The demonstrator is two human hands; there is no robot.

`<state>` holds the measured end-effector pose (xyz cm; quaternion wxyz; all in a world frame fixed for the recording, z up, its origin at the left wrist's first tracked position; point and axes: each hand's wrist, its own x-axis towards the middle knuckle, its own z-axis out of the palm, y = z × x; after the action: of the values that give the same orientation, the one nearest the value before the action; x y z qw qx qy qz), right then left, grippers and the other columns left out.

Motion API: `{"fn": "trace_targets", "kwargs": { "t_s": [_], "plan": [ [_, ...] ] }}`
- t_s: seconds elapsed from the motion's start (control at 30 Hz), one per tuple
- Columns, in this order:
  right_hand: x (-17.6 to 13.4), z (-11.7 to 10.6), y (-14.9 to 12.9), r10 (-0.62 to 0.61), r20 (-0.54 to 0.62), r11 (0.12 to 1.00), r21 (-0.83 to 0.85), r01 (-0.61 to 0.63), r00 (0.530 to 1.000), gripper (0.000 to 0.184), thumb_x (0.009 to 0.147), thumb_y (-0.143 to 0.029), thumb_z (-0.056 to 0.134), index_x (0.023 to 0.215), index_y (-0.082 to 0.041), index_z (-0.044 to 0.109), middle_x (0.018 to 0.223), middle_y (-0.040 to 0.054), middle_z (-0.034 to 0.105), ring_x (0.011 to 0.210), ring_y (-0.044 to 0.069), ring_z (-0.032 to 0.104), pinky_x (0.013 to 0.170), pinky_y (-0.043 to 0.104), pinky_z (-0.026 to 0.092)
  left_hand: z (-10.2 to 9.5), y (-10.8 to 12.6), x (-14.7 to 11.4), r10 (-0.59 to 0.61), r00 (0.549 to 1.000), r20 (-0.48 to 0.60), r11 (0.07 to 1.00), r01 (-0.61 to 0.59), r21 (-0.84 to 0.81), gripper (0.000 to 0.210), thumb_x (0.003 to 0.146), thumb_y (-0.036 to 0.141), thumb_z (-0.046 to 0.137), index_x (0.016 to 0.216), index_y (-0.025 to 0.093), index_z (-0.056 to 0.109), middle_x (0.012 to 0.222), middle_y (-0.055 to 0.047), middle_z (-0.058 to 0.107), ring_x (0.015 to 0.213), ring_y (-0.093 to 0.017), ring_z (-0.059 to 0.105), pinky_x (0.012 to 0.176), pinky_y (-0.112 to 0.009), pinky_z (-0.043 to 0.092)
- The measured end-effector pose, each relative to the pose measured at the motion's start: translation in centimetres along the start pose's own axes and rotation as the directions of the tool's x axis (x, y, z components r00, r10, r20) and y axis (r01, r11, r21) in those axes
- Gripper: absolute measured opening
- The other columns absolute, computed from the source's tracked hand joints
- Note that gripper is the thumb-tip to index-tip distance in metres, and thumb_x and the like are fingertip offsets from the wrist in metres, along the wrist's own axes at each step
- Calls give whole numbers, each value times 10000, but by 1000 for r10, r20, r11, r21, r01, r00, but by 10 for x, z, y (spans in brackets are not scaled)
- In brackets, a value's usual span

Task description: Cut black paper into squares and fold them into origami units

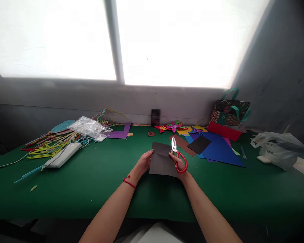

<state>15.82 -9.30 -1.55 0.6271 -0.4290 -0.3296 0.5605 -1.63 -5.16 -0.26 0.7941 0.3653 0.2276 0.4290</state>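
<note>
A sheet of black paper (162, 162) is held up in front of me above the green table. My left hand (144, 161) pinches its left edge near the top, thumb on the front. On the other side, my right hand (181, 165) grips the scissors (174, 144) by their red handles and touches the sheet's right edge as well. The silver blades point up and away from me; whether they are fully closed is hard to make out. Beyond the scissors lie a brown paper strip (183, 145) and a smaller black paper piece (199, 145).
Blue paper sheets (219, 148) and folded paper flowers (174, 127) lie at the back right, near a gift bag (229, 113) and a plastic bag (277, 148). Leftward are a white power strip (63, 156), several coloured sticks (47, 147), clear plastic wrapping (90, 127) and purple paper (120, 132).
</note>
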Motion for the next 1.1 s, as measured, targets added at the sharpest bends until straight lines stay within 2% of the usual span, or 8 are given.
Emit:
{"fn": "trace_targets", "kwargs": {
  "t_s": [0.13, 0.27, 0.4, 0.57, 0.73, 0.9, 1.0, 1.1],
  "plan": [
    [-5, 2, -3, 211, 70, 973, 76, -216, 975, 314, 650, -399, 644, 455, -191, 512, 286, -76, 312, 234, 49, 300, 251, 187, 274, 2, 2, -2, -30, 1000, -9, 1000, 30, -8, 298, 733, 298, 592, 959, 103, 602, 848, -96, 652, 759, -183, 612, 701, -268, 446],
    [-4, 0, -6, 238, 94, 956, 152, -250, 967, 375, 653, -389, 651, 401, -196, 450, 279, -73, 286, 242, 51, 304, 257, 189, 278, 4, 1, -2, -5, 1000, 2, 999, 5, 46, 244, 723, 292, 606, 890, 114, 609, 830, -80, 644, 751, -168, 601, 684, -254, 441],
    [1, -5, -6, 194, 87, 970, 135, -204, 977, 337, 651, -365, 652, 414, -207, 473, 283, -78, 279, 241, 49, 282, 261, 197, 278, 2, -2, 0, -12, 1000, -8, 991, 13, 130, 275, 698, 326, 631, 870, 113, 607, 773, -66, 631, 718, -156, 592, 659, -248, 437],
    [6, -8, -5, 171, 87, 969, 164, -183, 981, 155, 632, -346, 661, 586, -208, 607, 361, -48, 438, 325, 108, 450, 322, 232, 366, 0, -5, 1, -32, 999, 24, 984, 27, 177, 297, 719, 348, 605, 902, 114, 606, 815, -78, 629, 745, -156, 587, 673, -252, 434],
    [5, -7, -7, 173, 80, 971, 153, -184, 982, 166, 625, -351, 662, 686, -197, 647, 489, -2, 565, 448, 153, 553, 387, 253, 423, 1, -4, -1, -93, 991, 93, 983, 76, 168, 295, 763, 339, 551, 947, 112, 597, 949, -120, 623, 844, -196, 584, 721, -290, 435],
    [2, -5, -8, 176, 23, 974, 142, -177, 984, 220, 604, -339, 686, 474, -216, 557, 328, -64, 386, 281, 72, 376, 311, 210, 347, 3, -2, -3, -109, 990, 90, 989, 99, 110, 300, 782, 319, 529, 969, 95, 596, 956, -128, 629, 870, -214, 584, 721, -293, 440],
    [-2, -3, -9, 223, 67, 962, 145, -231, 972, 376, 623, -376, 669, 368, -217, 442, 284, -78, 268, 247, 47, 287, 274, 190, 297, 5, -1, -5, -94, 993, 74, 993, 88, 76, 306, 778, 305, 539, 988, 90, 594, 925, -123, 641, 852, -211, 593, 747, -298, 440],
    [-6, -1, -10, 259, 130, 955, 116, -274, 957, 407, 649, -417, 636, 377, -208, 417, 295, -77, 267, 255, 43, 283, 267, 176, 285, 8, 2, -7, -97, 994, 49, 994, 95, 49, 317, 770, 318, 551, 992, 96, 594, 885, -117, 652, 832, -218, 603, 756, -310, 445]
  ]
}}
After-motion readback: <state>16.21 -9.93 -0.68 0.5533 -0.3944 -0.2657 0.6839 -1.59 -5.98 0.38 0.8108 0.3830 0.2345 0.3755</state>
